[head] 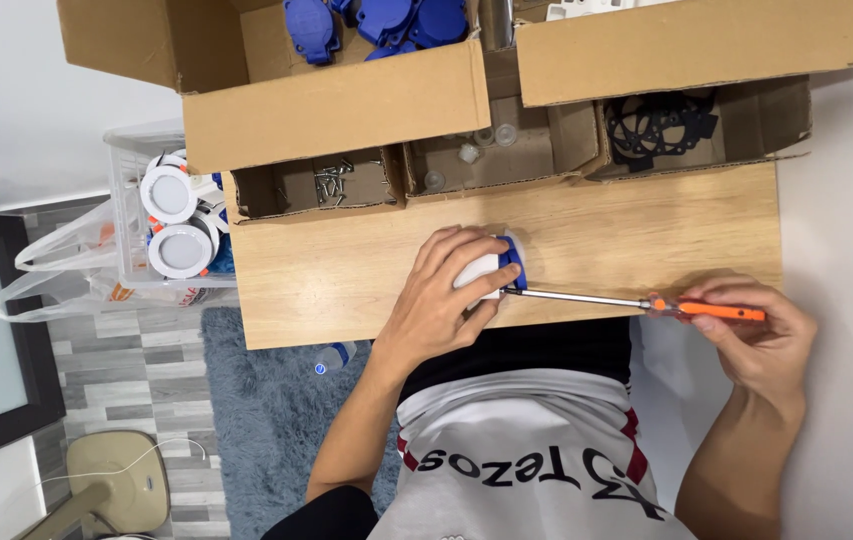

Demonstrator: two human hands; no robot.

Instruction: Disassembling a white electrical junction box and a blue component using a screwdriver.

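The small round white plastic housing with a blue rim [494,270] lies on its side near the front edge of my light wooden bench [646,230]. My left hand [441,300] wraps over it, the grip closed snugly around its white body. My right hand [761,325] pinches the orange handle of a slim steel-shafted screwdriver [646,302], whose tip meets the blue rim. Behind, open cardboard boxes [346,110] crowd the back of the bench, holding blue covers [386,20], loose metal screws [331,180], small clear caps [486,140] and black gaskets [661,125]. At my left, a clear basket [131,165] holds finished white round units [178,225].
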